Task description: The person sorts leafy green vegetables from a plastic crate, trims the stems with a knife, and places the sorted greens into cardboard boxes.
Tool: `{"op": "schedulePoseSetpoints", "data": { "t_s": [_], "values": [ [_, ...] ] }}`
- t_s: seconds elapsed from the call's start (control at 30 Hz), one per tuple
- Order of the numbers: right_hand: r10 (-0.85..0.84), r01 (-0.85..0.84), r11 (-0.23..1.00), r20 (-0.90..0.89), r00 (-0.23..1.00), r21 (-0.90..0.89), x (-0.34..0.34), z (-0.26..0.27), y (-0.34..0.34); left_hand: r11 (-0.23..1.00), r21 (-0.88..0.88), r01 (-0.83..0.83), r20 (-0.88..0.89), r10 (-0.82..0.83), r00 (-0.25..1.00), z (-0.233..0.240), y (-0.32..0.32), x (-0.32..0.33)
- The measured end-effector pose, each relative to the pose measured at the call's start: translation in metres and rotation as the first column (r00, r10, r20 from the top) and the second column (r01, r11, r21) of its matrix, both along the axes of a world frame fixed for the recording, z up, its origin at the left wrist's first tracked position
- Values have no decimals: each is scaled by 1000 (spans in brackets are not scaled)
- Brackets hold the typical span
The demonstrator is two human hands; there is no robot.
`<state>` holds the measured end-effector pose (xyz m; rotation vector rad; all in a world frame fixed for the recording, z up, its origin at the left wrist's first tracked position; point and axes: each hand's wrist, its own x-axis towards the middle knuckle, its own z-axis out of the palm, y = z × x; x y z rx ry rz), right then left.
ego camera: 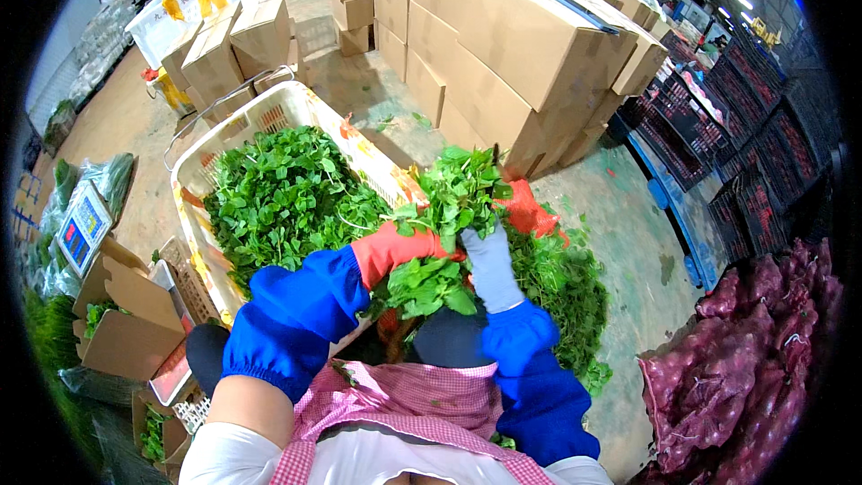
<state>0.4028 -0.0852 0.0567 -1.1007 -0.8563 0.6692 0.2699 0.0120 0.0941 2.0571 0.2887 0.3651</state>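
My left hand [397, 252], in an orange-red glove, grips a bunch of leafy greens [461, 188] above my lap. Leaves stick out on both sides of the fist. My right hand [493, 269], in a grey glove, holds the bunch from the right; leaves partly hide its fingertips. To the left stands a white plastic crate [185, 199] with a wire handle, filled with similar leafy greens [289, 195]. Beneath and right of my right hand lies a heap of loose greens [566, 289] on the floor, with red mesh netting [528, 209] at its far end.
Stacked cardboard boxes [498, 47] rise ahead. Purple-red mesh sacks [727, 364] lie at right, near a blue pallet [673, 215] and black crates [680, 121]. At left are a digital scale display [84, 229], an opened carton [135, 323] and bagged greens [111, 178].
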Motion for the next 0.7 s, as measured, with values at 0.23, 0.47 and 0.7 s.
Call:
{"op": "schedulePoseSetpoints", "data": {
  "t_s": [0.23, 0.47, 0.7],
  "values": [
    [-289, 356, 897, 262, 921, -261, 34, 44, -73, 897, 293, -333, -73, 368, 927, -23, 15, 7],
    [128, 215, 923, 780, 612, -320, -13, 51, -103, 836, 444, -322, -300, 477, 826, -5, -15, 39],
    [136, 269, 826, 640, 757, -495, 14, 21, -87, 852, 436, -288, -446, 483, 754, 28, -34, 42]
  ]
}}
